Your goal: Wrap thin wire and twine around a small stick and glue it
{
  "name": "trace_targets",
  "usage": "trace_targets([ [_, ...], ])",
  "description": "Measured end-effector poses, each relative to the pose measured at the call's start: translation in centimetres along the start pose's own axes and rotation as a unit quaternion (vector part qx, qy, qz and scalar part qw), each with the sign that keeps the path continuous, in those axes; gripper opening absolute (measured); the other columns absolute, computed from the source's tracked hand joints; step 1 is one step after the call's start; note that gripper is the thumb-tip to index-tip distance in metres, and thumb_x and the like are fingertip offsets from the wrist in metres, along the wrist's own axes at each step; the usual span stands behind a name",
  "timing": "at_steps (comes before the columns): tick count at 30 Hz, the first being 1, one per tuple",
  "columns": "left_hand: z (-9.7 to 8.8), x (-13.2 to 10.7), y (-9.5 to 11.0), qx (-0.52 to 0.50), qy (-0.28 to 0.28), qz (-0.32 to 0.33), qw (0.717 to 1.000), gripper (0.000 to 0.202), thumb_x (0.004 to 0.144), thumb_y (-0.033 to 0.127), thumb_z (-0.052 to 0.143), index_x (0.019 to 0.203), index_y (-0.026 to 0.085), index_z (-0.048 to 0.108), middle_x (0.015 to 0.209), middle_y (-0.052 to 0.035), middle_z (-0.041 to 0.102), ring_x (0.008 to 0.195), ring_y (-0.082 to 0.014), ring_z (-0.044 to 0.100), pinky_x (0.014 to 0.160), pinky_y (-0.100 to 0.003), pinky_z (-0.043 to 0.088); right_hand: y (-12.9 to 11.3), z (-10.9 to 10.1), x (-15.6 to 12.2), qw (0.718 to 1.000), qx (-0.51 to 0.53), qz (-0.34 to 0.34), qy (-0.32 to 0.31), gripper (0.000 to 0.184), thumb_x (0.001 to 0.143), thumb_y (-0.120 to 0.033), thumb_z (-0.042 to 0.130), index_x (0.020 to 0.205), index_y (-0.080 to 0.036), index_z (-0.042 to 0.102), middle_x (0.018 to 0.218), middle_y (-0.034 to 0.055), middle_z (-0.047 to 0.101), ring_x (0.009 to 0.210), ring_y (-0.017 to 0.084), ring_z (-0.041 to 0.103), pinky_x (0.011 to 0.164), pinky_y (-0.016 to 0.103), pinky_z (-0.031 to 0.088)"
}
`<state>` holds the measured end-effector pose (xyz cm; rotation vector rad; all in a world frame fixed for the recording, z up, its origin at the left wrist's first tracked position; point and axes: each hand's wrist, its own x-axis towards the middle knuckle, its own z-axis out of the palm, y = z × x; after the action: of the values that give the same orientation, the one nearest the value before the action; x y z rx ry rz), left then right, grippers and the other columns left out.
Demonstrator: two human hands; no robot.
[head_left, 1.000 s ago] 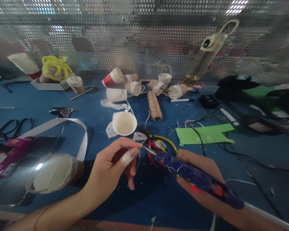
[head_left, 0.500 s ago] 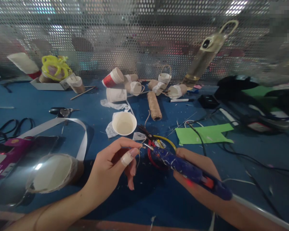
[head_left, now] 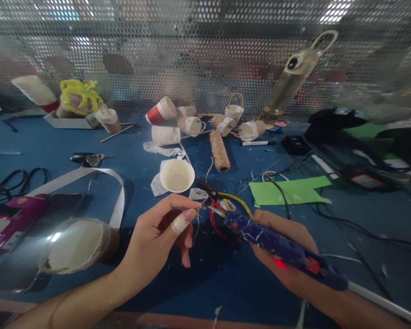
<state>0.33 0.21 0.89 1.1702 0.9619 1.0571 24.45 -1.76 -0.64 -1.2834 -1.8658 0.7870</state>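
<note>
My left hand (head_left: 164, 233), a bandage around its thumb, pinches a short piece of twine (head_left: 197, 224) that hangs down from the fingertips. In my right hand (head_left: 287, 242) is a blue glue gun (head_left: 263, 235), a white glue stick (head_left: 380, 301) poking out of its back end. The metal nozzle points left, a small gap from the twine. Beneath the nozzle lie scissors (head_left: 246, 205) with red and yellow handles. A white paper cup (head_left: 177, 176) stands open side up just beyond my left hand. Past the scissors lies a roll of twine (head_left: 219, 153).
Several twine-wrapped little cups (head_left: 251, 131) lie at the back by a perforated metal panel (head_left: 205, 55). Green paper (head_left: 291, 191) and black cables are on the right. A tall bottle (head_left: 287, 80) leans behind. At left are a large round container (head_left: 75, 246) and a purple glue gun (head_left: 17, 224).
The blue glue gun has drawn back slightly to the right and down, so its nozzle has come away from the twine. My left hand is nearly still.
</note>
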Motion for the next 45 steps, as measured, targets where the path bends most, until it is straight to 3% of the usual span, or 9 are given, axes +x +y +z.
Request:
trace_targets([
  [13,-0.06,-0.10,0.01,0.008,-0.001,0.008,1.000,0.011,0.094,0.027,0.060,0.098,0.018,0.067,0.055,0.0063,0.055,0.039,-0.0081,0.057,0.035,-0.017,0.056,-0.60,-0.19,0.15,0.998,-0.047,-0.021,-0.019,0.025,0.080,-0.013,0.056,0.066,-0.023,0.038,0.059,-0.0043,0.043,0.050,0.012,0.040,0.047,0.025,0.033],
  [22,-0.21,-0.14,-0.24,0.014,-0.005,0.004,1.000,0.012,0.096,0.027,0.058,0.099,0.019,0.066,0.056,0.0069,0.056,0.037,-0.0072,0.058,0.036,-0.016,0.054,-0.13,0.03,0.29,1.000,-0.016,0.014,-0.001,0.023,0.077,-0.009,0.056,0.067,-0.023,0.041,0.060,-0.0046,0.043,0.052,0.012,0.040,0.048,0.025,0.033],
  [28,-0.24,-0.18,-0.22,0.017,-0.002,0.002,1.000,0.012,0.095,0.028,0.060,0.098,0.019,0.067,0.055,0.0067,0.056,0.036,-0.0077,0.058,0.035,-0.016,0.054,-0.34,0.00,0.16,0.999,-0.032,-0.023,0.004,0.024,0.080,-0.014,0.057,0.066,-0.023,0.040,0.060,-0.0042,0.044,0.051,0.012,0.039,0.049,0.026,0.032],
  [45,-0.33,-0.15,-0.37,0.015,-0.006,0.002,1.000,0.012,0.096,0.029,0.060,0.099,0.020,0.066,0.055,0.0072,0.056,0.036,-0.0072,0.058,0.036,-0.015,0.053,-0.10,0.08,0.21,0.999,-0.027,-0.032,0.001,0.022,0.081,-0.014,0.057,0.070,-0.023,0.041,0.063,-0.0041,0.044,0.053,0.012,0.040,0.050,0.026,0.034],
])
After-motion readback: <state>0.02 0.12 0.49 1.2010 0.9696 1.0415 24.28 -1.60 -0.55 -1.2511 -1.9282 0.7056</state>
